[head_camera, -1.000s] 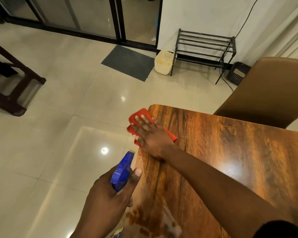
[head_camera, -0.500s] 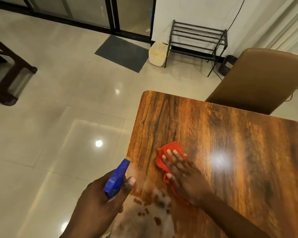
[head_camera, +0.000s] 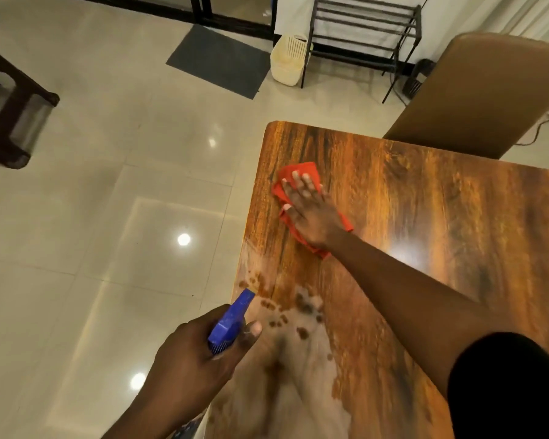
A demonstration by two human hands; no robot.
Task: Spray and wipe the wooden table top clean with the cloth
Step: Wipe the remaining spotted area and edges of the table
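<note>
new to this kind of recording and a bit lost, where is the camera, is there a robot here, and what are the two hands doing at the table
There is no robot: these are a person's two bare hands. Every picture comes from one wide camera worn on the head, looking forward and down, so the arms enter from the bottom. The right hand lies flat, fingers straight, on a red cloth pressed to the wooden table near its far left corner. The left hand grips a blue bottle, nozzle toward the table. Beside it the wood carries a pale wet patch with darker spots. A brown chair stands at the far side.
</note>
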